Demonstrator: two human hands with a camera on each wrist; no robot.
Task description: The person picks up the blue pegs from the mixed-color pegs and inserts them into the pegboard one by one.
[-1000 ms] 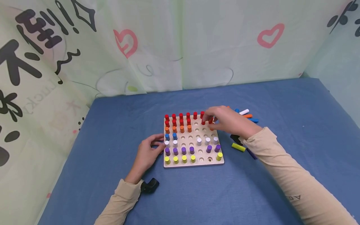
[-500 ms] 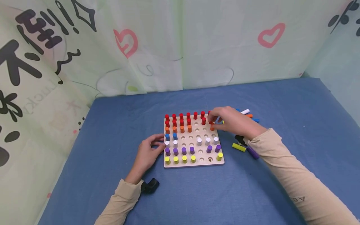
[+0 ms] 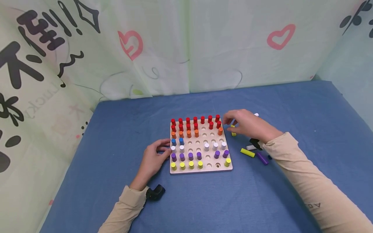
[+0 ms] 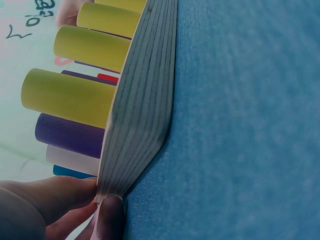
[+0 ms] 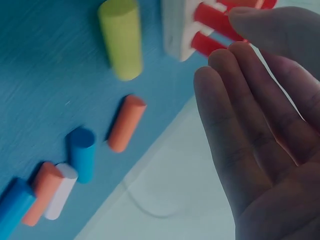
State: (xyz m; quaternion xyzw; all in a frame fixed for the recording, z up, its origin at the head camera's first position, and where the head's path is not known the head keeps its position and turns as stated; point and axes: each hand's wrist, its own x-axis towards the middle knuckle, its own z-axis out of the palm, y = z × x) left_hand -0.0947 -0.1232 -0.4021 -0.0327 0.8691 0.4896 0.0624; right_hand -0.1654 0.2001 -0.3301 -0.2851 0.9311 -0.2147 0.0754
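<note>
A square wooden pegboard [image 3: 201, 170] lies on the blue cloth, with rows of red, orange, blue, white, purple and yellow pegs and several bare holes in its middle. My left hand [image 3: 163, 148] holds its left edge; in the left wrist view the fingers [image 4: 70, 200] pinch the board's edge [image 4: 140, 110] beside yellow pegs [image 4: 70, 97]. My right hand [image 3: 231, 122] hovers just right of the board's far right corner with its fingers [image 5: 250, 110] spread and nothing in them. Under it lies a loose yellow peg [image 3: 233, 130] [image 5: 121, 37].
More loose pegs lie right of the board: yellow [image 3: 247, 152], purple [image 3: 262, 158], white [image 3: 251, 147], and in the right wrist view orange [image 5: 126, 123] and blue [image 5: 81, 152]. A printed curtain [image 3: 186, 48] closes off the back and the left side.
My right hand left a red peg standing near the board's far right corner and drew back to the right, off the board. The left hand stayed put.
</note>
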